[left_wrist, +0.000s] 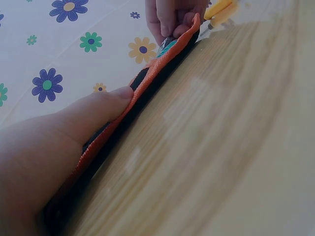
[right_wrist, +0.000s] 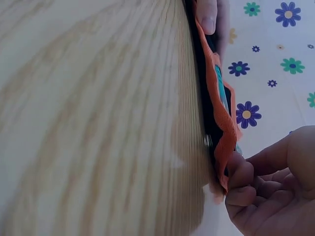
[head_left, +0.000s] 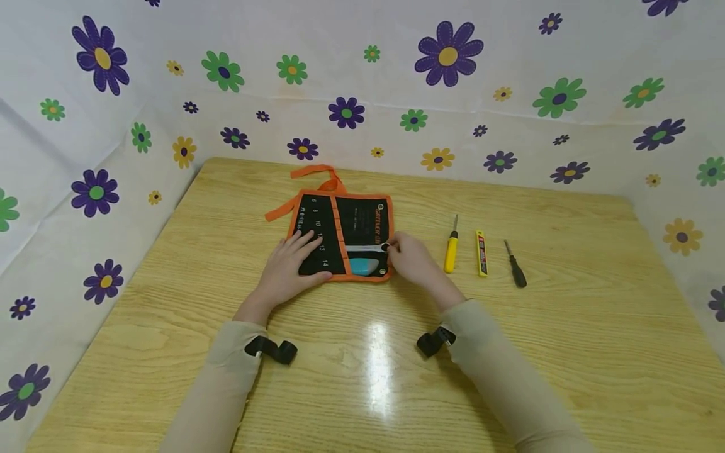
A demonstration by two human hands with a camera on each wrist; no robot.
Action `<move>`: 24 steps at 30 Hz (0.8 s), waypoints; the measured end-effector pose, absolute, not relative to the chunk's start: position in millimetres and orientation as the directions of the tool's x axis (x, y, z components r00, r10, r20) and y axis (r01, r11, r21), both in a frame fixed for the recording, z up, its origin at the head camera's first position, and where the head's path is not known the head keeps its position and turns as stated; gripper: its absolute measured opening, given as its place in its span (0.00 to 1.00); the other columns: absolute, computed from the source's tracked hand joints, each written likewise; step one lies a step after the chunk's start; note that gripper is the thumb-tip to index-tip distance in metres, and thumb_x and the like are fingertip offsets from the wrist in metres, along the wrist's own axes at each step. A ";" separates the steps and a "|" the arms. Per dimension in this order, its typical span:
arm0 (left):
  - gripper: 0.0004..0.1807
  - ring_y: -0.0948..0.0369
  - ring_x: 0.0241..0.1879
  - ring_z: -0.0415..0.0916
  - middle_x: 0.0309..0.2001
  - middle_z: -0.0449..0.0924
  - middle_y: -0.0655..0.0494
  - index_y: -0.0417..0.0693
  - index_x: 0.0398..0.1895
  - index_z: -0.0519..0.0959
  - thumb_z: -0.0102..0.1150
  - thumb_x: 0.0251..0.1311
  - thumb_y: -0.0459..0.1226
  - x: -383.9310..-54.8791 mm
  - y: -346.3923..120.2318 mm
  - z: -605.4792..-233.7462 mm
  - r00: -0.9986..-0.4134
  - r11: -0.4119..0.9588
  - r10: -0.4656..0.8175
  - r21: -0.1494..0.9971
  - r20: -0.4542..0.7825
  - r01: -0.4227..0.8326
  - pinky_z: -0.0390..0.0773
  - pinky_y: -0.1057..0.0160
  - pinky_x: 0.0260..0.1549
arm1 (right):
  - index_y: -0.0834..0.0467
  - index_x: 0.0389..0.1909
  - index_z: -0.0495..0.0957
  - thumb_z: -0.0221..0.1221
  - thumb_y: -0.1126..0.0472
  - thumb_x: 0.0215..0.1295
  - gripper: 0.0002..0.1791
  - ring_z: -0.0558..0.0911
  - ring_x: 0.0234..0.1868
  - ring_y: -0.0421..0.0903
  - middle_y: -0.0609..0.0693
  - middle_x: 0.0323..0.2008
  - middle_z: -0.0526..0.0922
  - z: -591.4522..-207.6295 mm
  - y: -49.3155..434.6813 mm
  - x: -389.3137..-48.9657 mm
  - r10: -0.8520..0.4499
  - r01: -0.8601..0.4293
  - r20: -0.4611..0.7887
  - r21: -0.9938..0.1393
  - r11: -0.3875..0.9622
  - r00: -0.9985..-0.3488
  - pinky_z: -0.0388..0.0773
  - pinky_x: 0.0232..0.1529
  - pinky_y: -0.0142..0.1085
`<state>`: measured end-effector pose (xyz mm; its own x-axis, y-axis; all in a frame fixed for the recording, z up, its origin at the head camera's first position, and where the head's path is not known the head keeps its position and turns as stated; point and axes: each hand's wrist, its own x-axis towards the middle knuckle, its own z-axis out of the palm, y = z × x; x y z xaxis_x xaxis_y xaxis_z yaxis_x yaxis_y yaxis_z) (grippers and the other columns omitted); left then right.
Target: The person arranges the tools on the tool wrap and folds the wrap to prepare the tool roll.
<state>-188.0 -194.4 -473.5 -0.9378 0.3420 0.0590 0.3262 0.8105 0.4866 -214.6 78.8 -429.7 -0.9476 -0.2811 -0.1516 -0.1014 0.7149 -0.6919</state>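
Note:
A black tool pouch [head_left: 362, 220] with orange trim lies unrolled on the table, its left flap printed with size numbers. A silver wrench [head_left: 365, 248] sits in one of its slots, the ring end reaching toward the right edge. Below the wrench, a teal-handled tool [head_left: 363, 267] is tucked into another slot. My right hand [head_left: 415, 257] pinches the ring end of the wrench at the pouch's right edge. With fingers spread, my left hand [head_left: 291, 264] rests on the numbered flap; its thumb [left_wrist: 120, 98] lies along the near orange edge.
Right of the pouch lie a yellow-handled screwdriver [head_left: 451, 248], a slim yellow packet [head_left: 481, 253] and a dark-handled screwdriver [head_left: 515, 267]. Orange tie straps [head_left: 311, 170] trail from the pouch's upper left. A flower-patterned cloth [head_left: 340, 75] hangs behind the wooden table [head_left: 362, 390].

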 end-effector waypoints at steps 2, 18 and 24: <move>0.45 0.51 0.73 0.40 0.74 0.51 0.52 0.54 0.73 0.59 0.57 0.55 0.63 -188.4 -194.4 -473.1 -0.937 0.811 0.343 0.485 0.060 0.328 0.37 0.49 0.70 | 0.68 0.52 0.72 0.45 0.65 0.73 0.15 0.72 0.24 0.45 0.54 0.29 0.79 -428.3 75.7 -214.0 -0.296 -0.102 -0.163 -0.697 0.710 -0.941 0.68 0.24 0.33; 0.46 0.50 0.73 0.41 0.74 0.52 0.51 0.53 0.73 0.60 0.58 0.55 0.63 -188.2 -195.6 -472.6 -0.937 0.806 0.343 0.490 0.073 0.333 0.37 0.49 0.70 | 0.67 0.53 0.72 0.46 0.65 0.74 0.14 0.74 0.25 0.45 0.55 0.31 0.79 -424.8 62.7 -215.9 -0.359 -0.153 -0.182 -0.668 0.728 -0.915 0.68 0.22 0.32; 0.45 0.50 0.73 0.41 0.74 0.52 0.52 0.54 0.73 0.60 0.57 0.55 0.63 -187.9 -194.9 -473.0 -0.935 0.808 0.347 0.483 0.073 0.337 0.38 0.48 0.69 | 0.64 0.59 0.68 0.45 0.66 0.73 0.16 0.71 0.21 0.45 0.54 0.28 0.78 -424.4 67.0 -214.7 -0.354 -0.152 -0.172 -0.673 0.724 -0.919 0.66 0.20 0.33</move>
